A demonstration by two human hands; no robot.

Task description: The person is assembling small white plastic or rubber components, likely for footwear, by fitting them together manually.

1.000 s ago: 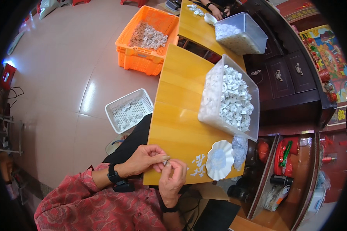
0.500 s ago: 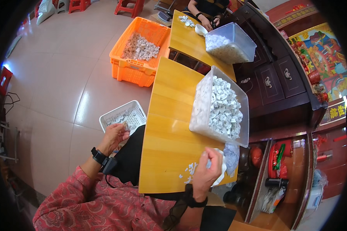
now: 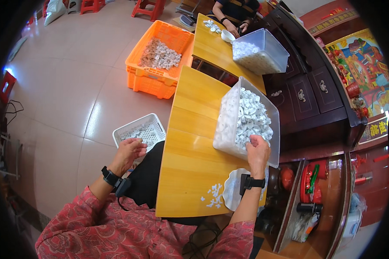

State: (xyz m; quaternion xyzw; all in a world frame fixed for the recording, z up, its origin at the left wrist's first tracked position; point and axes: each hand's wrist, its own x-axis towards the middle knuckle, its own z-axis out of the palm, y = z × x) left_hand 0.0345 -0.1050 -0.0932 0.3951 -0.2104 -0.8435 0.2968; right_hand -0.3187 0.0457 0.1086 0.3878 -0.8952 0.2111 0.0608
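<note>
My right hand (image 3: pixel 258 150) reaches into the clear plastic bin (image 3: pixel 224 121) full of small white parts (image 3: pixel 248 116) on the wooden table (image 3: pixel 190 159); its fingers curl among the parts. My left hand (image 3: pixel 129 152) hovers off the table's left side, over the white basket (image 3: pixel 139 131) on the floor, fingers loosely curled; whether it holds anything I cannot tell. A white scalloped dish (image 3: pixel 232 190) and a little pile of white pieces (image 3: pixel 212 195) lie near the table's front edge by my right wrist.
An orange crate (image 3: pixel 159 60) of pale parts stands on the floor beyond. A second table (image 3: pixel 212 45) carries another clear bin (image 3: pixel 260 51), where another person's hands (image 3: pixel 237 28) work. A dark wooden cabinet (image 3: pixel 309 95) lines the right side.
My right hand has moved forward from the white dish into the clear bin. My left hand has moved a little toward the white basket on the floor.
</note>
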